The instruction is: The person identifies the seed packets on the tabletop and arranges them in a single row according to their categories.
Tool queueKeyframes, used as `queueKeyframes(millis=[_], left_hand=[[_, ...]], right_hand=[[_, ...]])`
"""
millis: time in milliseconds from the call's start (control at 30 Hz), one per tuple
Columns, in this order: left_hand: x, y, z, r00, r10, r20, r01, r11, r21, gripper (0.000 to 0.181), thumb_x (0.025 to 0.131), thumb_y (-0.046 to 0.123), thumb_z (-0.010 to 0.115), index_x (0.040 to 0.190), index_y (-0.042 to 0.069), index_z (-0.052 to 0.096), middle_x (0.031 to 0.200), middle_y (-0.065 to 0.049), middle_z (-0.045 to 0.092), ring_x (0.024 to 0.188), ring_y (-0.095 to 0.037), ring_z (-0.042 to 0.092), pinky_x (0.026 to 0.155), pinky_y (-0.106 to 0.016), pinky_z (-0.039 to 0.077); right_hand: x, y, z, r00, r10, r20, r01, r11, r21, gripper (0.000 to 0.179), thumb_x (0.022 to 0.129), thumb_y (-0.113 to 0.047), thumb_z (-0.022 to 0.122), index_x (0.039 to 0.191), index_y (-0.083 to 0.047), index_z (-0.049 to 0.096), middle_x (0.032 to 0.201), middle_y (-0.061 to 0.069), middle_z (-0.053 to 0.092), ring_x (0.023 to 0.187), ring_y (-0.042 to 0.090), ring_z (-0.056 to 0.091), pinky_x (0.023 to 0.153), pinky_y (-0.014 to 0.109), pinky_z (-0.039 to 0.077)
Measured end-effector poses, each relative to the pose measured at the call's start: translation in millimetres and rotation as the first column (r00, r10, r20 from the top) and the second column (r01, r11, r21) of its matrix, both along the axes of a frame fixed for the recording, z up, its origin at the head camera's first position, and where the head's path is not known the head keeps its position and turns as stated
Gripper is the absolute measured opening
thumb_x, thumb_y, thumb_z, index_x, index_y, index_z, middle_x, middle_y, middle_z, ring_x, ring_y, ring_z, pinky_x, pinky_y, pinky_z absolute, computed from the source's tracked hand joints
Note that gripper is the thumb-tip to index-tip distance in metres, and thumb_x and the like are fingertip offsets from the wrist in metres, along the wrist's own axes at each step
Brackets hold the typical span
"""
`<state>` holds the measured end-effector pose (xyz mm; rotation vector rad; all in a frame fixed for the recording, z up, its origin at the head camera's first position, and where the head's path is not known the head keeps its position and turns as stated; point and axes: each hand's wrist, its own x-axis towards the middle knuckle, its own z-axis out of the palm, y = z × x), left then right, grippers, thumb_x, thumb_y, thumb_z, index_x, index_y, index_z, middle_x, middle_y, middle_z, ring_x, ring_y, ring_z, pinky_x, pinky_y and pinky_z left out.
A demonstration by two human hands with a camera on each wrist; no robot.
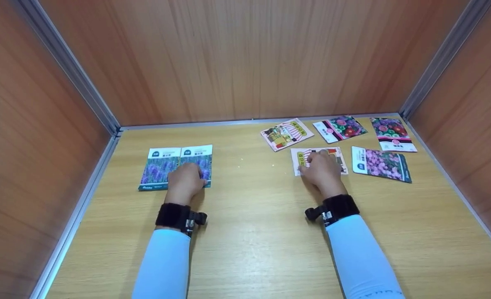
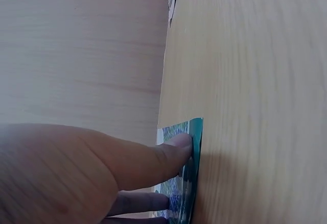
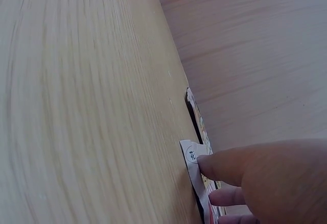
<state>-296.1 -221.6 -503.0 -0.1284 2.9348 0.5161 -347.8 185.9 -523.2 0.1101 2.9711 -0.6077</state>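
The pale wood surface [image 1: 249, 245] spreads before a panelled wall [image 1: 249, 58]. At left, the left hand [image 1: 185, 181] presses the right lavender packet [image 1: 199, 155], thumb and fingertips apart on its face. At right, the right hand [image 1: 323, 171] rests likewise on the near pink packet [image 1: 298, 161]. Both packets seem light, thin, easily creased; pinching opposite edges should suit them.
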Motion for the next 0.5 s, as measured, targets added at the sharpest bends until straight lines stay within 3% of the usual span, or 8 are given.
queueKeyframes(millis=[233,500], left_hand=[[0.7,-0.2,0.0,1.000,-0.004,-0.004,0.004,1.000,0.007,0.020,0.106,0.026,0.083,0.113,0.008,0.083,0.115,-0.012,0.083,0.113,-0.039,0.077,0.120,-0.074,0.045],[1.5,-0.1,0.4,1.000,-0.002,0.003,0.002,1.000,0.000,0.020,0.106,0.026,0.082,0.113,0.008,0.082,0.112,-0.011,0.081,0.111,-0.037,0.075,0.112,-0.069,0.050]], right_hand=[[1.4,1.8,-0.2,0.999,0.023,-0.035,-0.022,0.999,0.027,0.052,0.105,-0.045,0.075,0.139,-0.006,0.074,0.141,0.023,0.062,0.135,0.048,0.057,0.115,0.070,0.050],[-0.1,1.9,-0.4,0.999,0.026,-0.026,-0.026,0.999,0.019,0.052,0.106,-0.045,0.075,0.142,-0.007,0.074,0.142,0.022,0.060,0.135,0.047,0.057,0.116,0.069,0.048]])
